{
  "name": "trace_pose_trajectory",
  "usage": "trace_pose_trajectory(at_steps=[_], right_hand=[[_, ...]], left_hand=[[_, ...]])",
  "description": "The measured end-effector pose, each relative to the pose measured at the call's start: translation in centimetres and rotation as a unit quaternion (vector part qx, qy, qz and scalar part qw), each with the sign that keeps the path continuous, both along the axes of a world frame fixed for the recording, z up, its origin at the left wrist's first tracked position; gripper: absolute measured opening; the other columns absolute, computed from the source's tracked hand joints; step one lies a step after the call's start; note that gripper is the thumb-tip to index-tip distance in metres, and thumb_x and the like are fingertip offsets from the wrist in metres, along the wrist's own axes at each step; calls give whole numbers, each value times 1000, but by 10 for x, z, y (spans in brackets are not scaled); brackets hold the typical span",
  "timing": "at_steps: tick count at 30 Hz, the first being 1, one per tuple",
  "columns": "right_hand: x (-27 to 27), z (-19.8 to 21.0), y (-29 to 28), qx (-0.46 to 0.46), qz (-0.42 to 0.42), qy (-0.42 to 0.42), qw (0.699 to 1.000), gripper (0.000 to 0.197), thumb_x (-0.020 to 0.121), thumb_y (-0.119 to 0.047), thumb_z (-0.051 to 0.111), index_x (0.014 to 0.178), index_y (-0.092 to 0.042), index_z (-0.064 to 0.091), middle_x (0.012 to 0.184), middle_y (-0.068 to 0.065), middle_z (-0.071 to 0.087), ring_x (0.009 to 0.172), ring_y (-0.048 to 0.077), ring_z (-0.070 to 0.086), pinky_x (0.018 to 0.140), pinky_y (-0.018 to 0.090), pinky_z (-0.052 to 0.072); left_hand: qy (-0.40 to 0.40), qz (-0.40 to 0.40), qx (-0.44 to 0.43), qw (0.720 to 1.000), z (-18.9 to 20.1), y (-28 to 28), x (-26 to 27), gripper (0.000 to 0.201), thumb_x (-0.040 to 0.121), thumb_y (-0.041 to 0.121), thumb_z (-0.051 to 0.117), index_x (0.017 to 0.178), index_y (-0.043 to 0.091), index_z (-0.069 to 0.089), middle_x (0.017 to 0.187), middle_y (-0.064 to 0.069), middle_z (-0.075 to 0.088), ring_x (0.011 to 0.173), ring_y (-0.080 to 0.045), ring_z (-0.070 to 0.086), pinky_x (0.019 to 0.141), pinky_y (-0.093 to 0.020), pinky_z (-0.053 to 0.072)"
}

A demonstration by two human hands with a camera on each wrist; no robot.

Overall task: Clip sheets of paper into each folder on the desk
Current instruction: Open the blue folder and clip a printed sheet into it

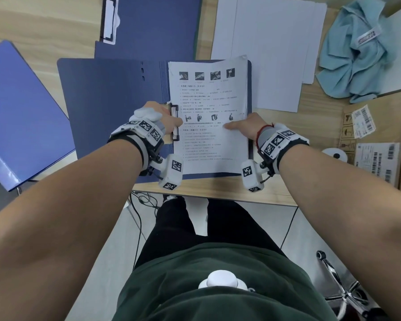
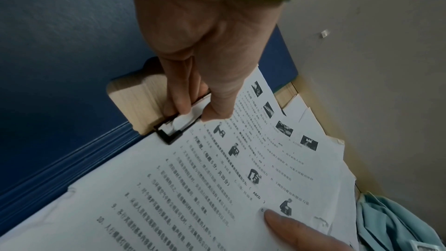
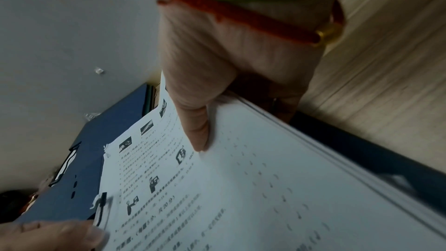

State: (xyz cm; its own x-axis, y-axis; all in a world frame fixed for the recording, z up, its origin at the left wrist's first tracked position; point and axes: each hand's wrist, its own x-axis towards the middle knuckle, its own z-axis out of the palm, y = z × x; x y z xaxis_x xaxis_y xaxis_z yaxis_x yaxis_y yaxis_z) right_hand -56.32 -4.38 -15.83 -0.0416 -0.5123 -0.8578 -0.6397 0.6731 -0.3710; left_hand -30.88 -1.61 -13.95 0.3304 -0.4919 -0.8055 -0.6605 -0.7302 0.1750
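Blue folder [image 1: 107, 100] open; left hand [image 1: 159, 117] pinches its clip [image 1: 175, 126], right hand [image 1: 248, 126] pinches papers [image 1: 208, 100] beside the clip; clamping seems left.

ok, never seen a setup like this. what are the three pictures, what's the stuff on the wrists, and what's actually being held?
There is no robot here: a person at a desk wears three cameras. The large picture comes from the head and looks down on both forearms. The other two look along each wrist at the fingers. The patterned wrist bands are part of that camera gear.

On the wooden table lies an open dark blue folder with a stack of printed sheets in it. The left hand pinches the black clip at the stack's left edge. The right hand grips the right edge, thumb on top and fingers beneath.

Around it lie a light blue folder, a second dark folder, blank sheets, a crumpled blue cloth and cardboard boxes.
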Motion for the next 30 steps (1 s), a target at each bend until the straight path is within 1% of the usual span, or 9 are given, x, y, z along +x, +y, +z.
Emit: trace_pose_trajectory(at_steps=[3, 8, 11, 13, 16, 19, 25, 27, 30], right_hand=[[0, 0, 0, 0, 2, 3, 1000, 64, 81, -33, 79, 131, -2, 54, 122, 6, 62, 109, 24, 60, 88, 27, 45], [0, -1, -1, 1, 13, 12, 1000, 76, 81, -36, 79, 138, 2, 45, 131, 9, 57, 116, 26, 56, 88, 30, 43], [0, -1, -2, -10, 28, 22, 999, 75, 84, -35, 76, 139, 2, 42, 133, 12, 55, 111, 26, 55, 84, 30, 40], [-1, 1, -3, -18, 47, 34, 998, 76, 84, -39, 75, 140, 2, 44, 132, 11, 55, 118, 28, 55, 87, 31, 42], [-7, 1, -4, -34, 60, 61, 996, 48, 77, -48, 78, 104, -10, 65, 100, 7, 65, 95, 25, 64, 86, 35, 54], [-18, -1, -4, -54, 48, 105, 992, 43, 71, -55, 79, 70, -15, 63, 75, 5, 73, 71, 24, 68, 79, 37, 60], [-29, 2, 1, -68, -5, 111, 992, 33, 71, -45, 80, 66, -17, 63, 73, 7, 75, 71, 26, 72, 77, 46, 62], [-29, 1, 1, -74, 14, 122, 990, 35, 69, -52, 77, 68, -20, 66, 68, 3, 74, 74, 26, 74, 76, 44, 62], [-26, 5, 0, -61, 54, 128, 988, 39, 71, -59, 71, 71, -20, 66, 70, 3, 75, 77, 26, 74, 80, 41, 61]], left_hand=[[-31, -37, 0, 999, 2, -3, -2, 40, 65, 51, 71, 87, 18, 72, 74, 5, 66, 58, -16, 54, 61, -24, 47], [-66, -85, 15, 994, -1, -9, -6, 36, 76, 50, 71, 85, 17, 58, 69, 2, 54, 54, -16, 49, 57, -26, 44], [-74, -84, -9, 994, -4, -12, -9, 38, 78, 39, 72, 67, 21, 41, 60, 4, 38, 47, -12, 33, 42, -13, 30], [-87, -83, -12, 993, -7, -10, -10, 39, 76, 35, 76, 69, 22, 41, 64, 3, 42, 51, -12, 38, 42, -18, 30], [-89, -76, -19, 993, -10, -12, -13, 37, 75, 35, 79, 71, 24, 43, 81, -1, 52, 66, -16, 48, 55, -29, 38], [-107, -54, 3, 993, -8, -14, -14, 34, 81, 32, 76, 73, 21, 46, 65, 3, 44, 51, -11, 39, 43, -23, 27], [-62, -76, -13, 995, -8, -8, -12, 52, 86, 29, 72, 61, 20, 27, 67, 0, 39, 54, -14, 36, 28, -11, 20], [-65, -35, -23, 997, -6, -10, -13, 50, 83, 33, 73, 61, 21, 29, 63, 3, 37, 49, -12, 32, 31, -4, 18], [-60, -30, -33, 997, -9, -10, -14, 48, 76, 35, 76, 62, 22, 32, 71, 2, 47, 54, -13, 40, 38, -9, 28]])
